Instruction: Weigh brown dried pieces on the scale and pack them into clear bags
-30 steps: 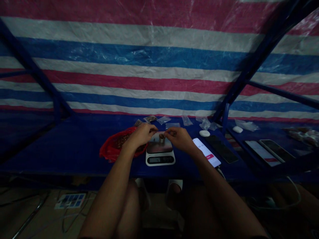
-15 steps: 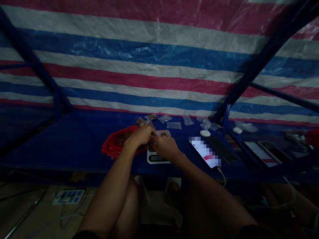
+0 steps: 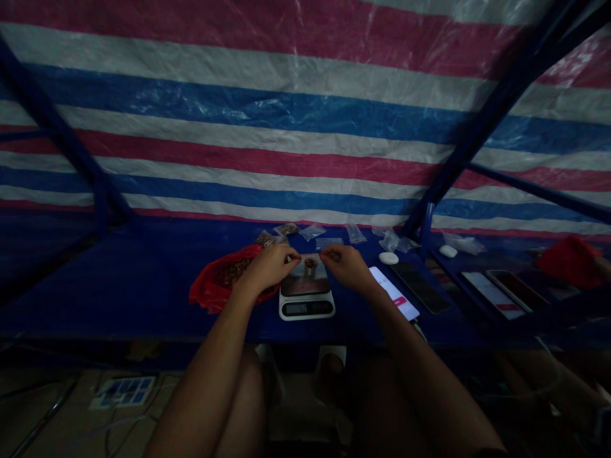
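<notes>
A small white kitchen scale point(image 3: 306, 300) sits on the blue table point(image 3: 143, 286) in front of me, with a little metal cup point(image 3: 310, 265) on its platform. My left hand point(image 3: 270, 266) hovers at the scale's left rear corner, fingers pinched together on something I cannot make out. My right hand point(image 3: 347, 266) is at the right rear corner, fingertips also pinched on a small thing too dim to name. An open red plastic bag point(image 3: 217, 284) with brown contents lies just left of the left hand.
Several small clear plastic bags point(image 3: 334, 234) lie behind the scale. A lit phone point(image 3: 395, 301) and a dark phone point(image 3: 422, 286) lie to the right, more phones point(image 3: 496, 292) farther right. A small white case point(image 3: 388, 257). A red thing point(image 3: 570, 261) at far right. Striped tarp behind.
Half a second ago my right hand was over the scale's front close to the left hand; it has moved back to the right rear corner. A red thing has come further in at far right.
</notes>
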The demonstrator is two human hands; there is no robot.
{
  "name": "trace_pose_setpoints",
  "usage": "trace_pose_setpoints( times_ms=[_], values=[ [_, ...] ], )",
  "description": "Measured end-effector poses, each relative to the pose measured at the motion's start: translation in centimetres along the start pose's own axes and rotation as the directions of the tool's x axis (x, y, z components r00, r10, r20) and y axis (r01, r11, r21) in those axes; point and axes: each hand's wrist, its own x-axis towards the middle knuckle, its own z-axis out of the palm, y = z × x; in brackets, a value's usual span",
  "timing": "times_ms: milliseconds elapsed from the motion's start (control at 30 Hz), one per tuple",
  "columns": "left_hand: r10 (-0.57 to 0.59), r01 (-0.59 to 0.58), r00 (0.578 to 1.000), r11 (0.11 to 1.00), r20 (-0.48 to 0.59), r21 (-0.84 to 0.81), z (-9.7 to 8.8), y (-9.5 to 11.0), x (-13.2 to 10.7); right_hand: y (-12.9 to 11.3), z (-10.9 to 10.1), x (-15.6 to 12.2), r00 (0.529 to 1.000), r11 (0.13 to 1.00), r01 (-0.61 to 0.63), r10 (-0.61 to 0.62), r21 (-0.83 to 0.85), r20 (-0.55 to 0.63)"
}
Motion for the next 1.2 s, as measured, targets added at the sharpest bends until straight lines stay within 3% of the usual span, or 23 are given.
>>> trace_pose_setpoints(
  times_ms=[133, 333, 567, 900, 1067, 1133, 1200],
  values=[
    [0.008, -0.011, 0.997, 0.999, -0.080, -0.043, 0.3, 0.9, -0.1, 0.4, 0.4, 0.2, 0.998, 0.999, 0.036, -0.037, 0.029, 0.041],
    [-0.002, 0.008, 0.989, 0.999, -0.148, 0.037, 0.8, 1.8, 0.5, 0.7, 0.6, 0.6, 0.991, 0.994, 0.105, -0.108, 0.039, 0.081],
    [-0.002, 0.005, 1.000, 0.994, -0.031, 0.106, 1.3, 1.8, 1.3, 1.0, 0.5, 0.6, 0.989, 0.994, 0.106, -0.107, 0.016, 0.106],
    [-0.020, 0.019, 1.000, 0.996, 0.008, 0.089, 1.5, 2.2, 1.3, 1.0, 0.2, 0.4, 0.994, 0.995, 0.092, -0.094, 0.038, 0.061],
    [-0.060, 0.064, 0.997, 0.995, -0.054, 0.073, -0.5, 1.8, 0.1, 0.5, -0.2, 0.1, 0.995, 0.997, 0.080, -0.081, 0.017, 0.065],
    [-0.122, 0.129, 0.990, 0.987, -0.078, 0.095, -1.9, 1.0, -1.3, 0.3, -0.5, 0.0, 0.997, 0.998, 0.067, -0.067, 0.006, 0.041],
    [-0.229, 0.230, 0.973, 0.962, -0.030, 0.146, -2.9, -0.4, -2.9, 0.2, -0.8, 0.0, 0.998, 0.998, 0.057, -0.057, 0.002, 0.025]
  ],
)
